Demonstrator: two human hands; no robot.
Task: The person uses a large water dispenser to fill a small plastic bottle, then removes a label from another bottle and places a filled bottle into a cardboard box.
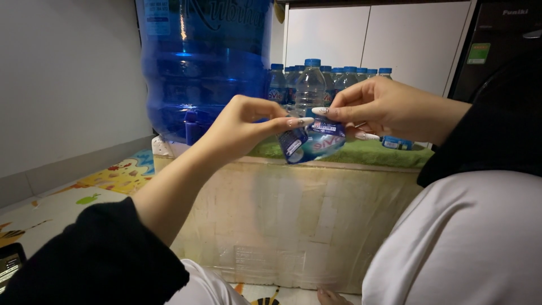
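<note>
At the centre of the frame, the left hand (248, 127) and the right hand (375, 107) both pinch the top edge of a blue and white plastic label (313, 141), fingertips almost touching, so the curled strip hangs free between them, seemingly to keep it stretched. Just behind, small water bottles (316, 79) with blue caps stand in a cluster on a green mat (389, 153) over a taped box (293, 220). A large blue water jug (203, 62) fills the upper left.

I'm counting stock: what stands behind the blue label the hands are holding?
Behind the blue label stand small capped water bottles on a green mat. The label and both hands hide their lower parts.
</note>
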